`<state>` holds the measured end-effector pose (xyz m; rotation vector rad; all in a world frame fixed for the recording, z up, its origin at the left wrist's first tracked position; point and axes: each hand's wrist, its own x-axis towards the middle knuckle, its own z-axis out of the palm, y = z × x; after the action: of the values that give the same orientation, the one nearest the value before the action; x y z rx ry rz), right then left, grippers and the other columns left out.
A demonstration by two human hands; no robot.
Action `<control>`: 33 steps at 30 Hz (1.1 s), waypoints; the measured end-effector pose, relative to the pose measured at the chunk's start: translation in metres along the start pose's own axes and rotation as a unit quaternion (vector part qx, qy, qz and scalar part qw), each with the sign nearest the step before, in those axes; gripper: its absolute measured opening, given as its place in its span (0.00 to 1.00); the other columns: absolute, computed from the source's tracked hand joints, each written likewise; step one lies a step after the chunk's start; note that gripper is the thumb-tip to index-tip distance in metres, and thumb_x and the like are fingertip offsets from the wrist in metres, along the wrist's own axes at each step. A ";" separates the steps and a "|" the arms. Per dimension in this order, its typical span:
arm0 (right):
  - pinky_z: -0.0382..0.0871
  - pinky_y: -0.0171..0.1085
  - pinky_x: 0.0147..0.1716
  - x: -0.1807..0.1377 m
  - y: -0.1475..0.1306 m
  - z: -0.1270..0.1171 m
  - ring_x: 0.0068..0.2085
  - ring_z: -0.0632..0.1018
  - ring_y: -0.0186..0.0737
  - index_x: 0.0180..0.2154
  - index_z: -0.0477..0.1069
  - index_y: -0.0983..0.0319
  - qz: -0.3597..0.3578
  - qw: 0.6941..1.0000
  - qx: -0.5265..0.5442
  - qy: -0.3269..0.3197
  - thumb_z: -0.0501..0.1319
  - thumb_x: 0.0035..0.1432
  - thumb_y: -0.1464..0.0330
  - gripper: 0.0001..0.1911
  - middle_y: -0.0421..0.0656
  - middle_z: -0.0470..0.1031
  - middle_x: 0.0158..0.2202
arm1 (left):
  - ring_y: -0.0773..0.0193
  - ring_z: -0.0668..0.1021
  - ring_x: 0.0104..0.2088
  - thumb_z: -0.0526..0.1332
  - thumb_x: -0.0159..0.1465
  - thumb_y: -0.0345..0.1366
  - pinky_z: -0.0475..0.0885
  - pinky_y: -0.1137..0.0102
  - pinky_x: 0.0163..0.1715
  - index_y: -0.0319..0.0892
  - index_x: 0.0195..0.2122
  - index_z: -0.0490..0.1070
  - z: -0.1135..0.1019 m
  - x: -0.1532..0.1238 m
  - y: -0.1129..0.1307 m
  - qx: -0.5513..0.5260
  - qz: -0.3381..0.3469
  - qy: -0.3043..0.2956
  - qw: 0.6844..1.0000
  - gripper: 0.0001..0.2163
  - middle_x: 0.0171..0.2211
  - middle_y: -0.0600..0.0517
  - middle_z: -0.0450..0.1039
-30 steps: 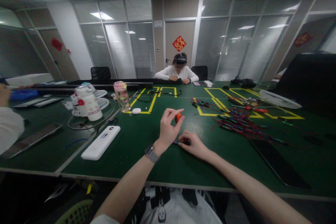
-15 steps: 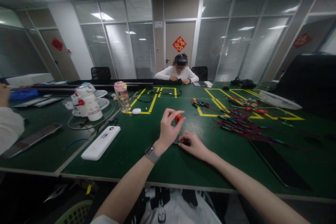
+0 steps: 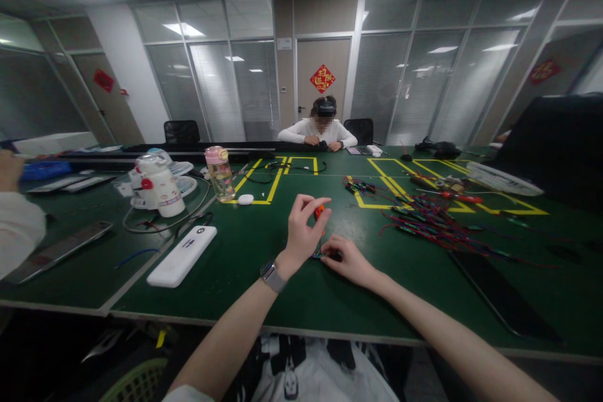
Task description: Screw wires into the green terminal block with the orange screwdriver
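Observation:
My left hand [image 3: 301,229] is closed around the orange handle of a small screwdriver [image 3: 319,211], which stands roughly upright. Its thin shaft points down to a small green circuit board [image 3: 316,255] on the table. Beside it, my right hand [image 3: 351,262] rests low on the tabletop, thumb and fingers pinching the board's near right end. My fingers cover part of the board, and the screwdriver's tip is too small to make out.
A tangle of red and dark wires with small boards [image 3: 424,220] lies to the right, near a black flat slab [image 3: 504,295]. Leftward are a white power bank [image 3: 183,256], a white earbud case [image 3: 245,200] and bottles [image 3: 219,176]. A co-worker [image 3: 301,132] sits opposite.
The orange handle shows slightly differently between my left fingers, as if turned a little. Both hands stay in nearly the same place.

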<state>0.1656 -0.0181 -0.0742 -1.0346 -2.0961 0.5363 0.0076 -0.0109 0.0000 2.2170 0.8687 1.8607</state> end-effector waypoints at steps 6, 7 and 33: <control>0.67 0.35 0.33 0.000 -0.002 -0.001 0.31 0.72 0.37 0.33 0.75 0.62 0.005 1.000 0.003 -0.002 0.62 0.53 0.74 0.04 0.41 0.69 0.31 | 0.62 0.75 0.46 0.50 0.70 0.31 0.70 0.66 0.47 0.43 0.55 0.68 0.001 0.000 0.001 -0.040 0.004 -0.036 0.999 0.15 0.46 0.47 0.72; 0.67 0.35 0.33 0.000 -0.002 -0.001 0.31 0.72 0.37 0.33 0.75 0.62 0.005 1.000 0.002 -0.002 0.62 0.53 0.74 0.04 0.41 0.69 0.31 | 0.62 0.75 0.45 0.52 0.69 0.31 0.71 0.66 0.46 0.44 0.54 0.68 0.002 0.000 0.001 -0.032 0.005 -0.030 0.999 0.14 0.45 0.48 0.73; 0.67 0.36 0.33 0.001 -0.002 0.001 0.32 0.72 0.38 0.33 0.75 0.63 0.002 1.000 0.005 -0.001 0.62 0.53 0.75 0.04 0.42 0.69 0.31 | 0.64 0.74 0.43 0.49 0.70 0.30 0.69 0.69 0.43 0.43 0.52 0.70 0.001 -0.001 0.001 -0.020 0.017 -0.023 0.999 0.14 0.43 0.48 0.70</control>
<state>0.1640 -0.0186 -0.0732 -1.0343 -2.0923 0.5493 0.0092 -0.0123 -0.0005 2.2563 0.7831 1.8166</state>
